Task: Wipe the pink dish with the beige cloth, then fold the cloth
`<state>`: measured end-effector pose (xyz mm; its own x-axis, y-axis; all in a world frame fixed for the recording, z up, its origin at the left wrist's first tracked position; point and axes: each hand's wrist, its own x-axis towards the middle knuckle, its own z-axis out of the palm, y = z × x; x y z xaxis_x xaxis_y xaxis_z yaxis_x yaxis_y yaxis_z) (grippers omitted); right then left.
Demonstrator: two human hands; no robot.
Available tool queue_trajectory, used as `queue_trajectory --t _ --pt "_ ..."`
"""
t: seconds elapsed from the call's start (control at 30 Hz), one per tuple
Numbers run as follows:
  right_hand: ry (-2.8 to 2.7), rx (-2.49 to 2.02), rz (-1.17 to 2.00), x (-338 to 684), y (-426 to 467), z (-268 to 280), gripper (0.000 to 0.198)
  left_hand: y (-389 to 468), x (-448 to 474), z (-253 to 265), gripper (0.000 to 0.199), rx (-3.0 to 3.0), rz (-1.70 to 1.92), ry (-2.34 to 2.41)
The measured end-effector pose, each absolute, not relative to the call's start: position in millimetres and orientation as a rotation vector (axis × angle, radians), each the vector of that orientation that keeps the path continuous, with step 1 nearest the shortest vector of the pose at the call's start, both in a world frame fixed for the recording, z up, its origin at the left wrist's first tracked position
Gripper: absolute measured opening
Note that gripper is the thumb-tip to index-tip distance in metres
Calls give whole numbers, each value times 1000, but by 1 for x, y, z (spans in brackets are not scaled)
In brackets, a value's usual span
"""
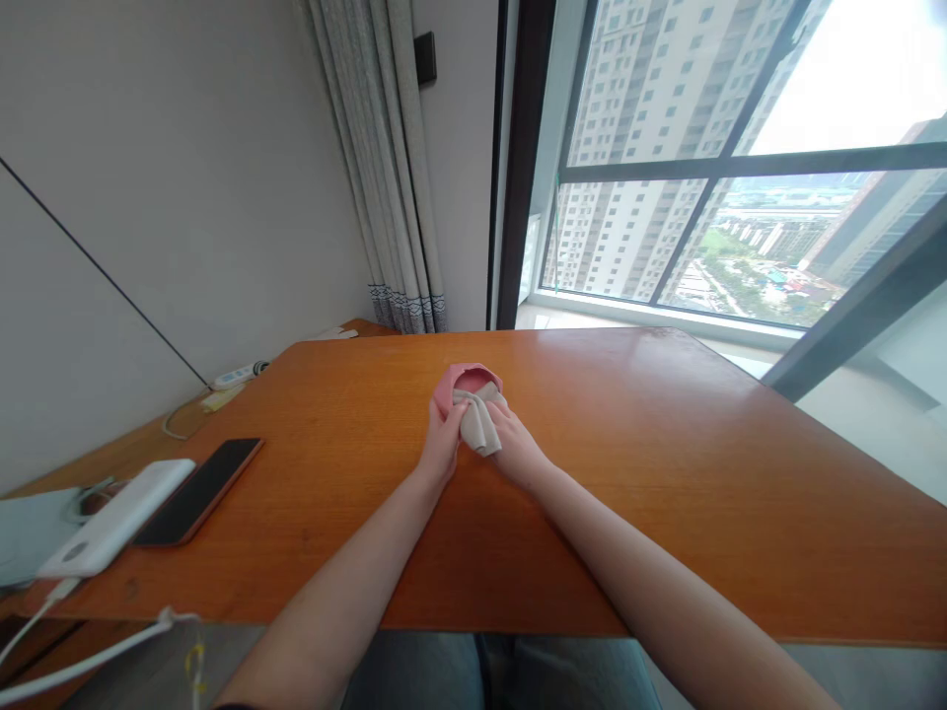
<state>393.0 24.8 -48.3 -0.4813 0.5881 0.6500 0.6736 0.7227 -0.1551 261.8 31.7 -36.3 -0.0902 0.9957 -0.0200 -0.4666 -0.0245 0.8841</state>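
Over the middle of the wooden table [355, 394], both my hands are close together around a small pink bowl-like container [448, 385], its opening tilted toward me. My left hand [442, 439] grips the container at its left side, thumb near the rim. A light beige cloth [480, 429] is bunched at the opening, with one end hanging down between the hands. My right hand [512, 439] has its fingers closed on the cloth at the container's right side. The cloth hides part of the container's inside and some fingertips.
On the left lie a dark smartphone [203, 493] and a white power bank [122, 518] with a cable [34, 621]. A power strip [241, 375] sits by the wall. Behind the table are a grey curtain [392, 168] and a large window [636, 217].
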Motion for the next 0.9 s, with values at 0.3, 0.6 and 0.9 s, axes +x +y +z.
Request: queue_trajectory --t 0.3,0.6,0.9 --pt "-2240 -1023 -289 404 25 -43 20 34 251 -30 58 901 1295 767" --pt "-2195 -931 -197 395 27 -52 23 39 251 -38 55 949 1436 902" --pt "-2272 -937 -407 400 23 -43 17 32 255 -35 63 868 1461 800"
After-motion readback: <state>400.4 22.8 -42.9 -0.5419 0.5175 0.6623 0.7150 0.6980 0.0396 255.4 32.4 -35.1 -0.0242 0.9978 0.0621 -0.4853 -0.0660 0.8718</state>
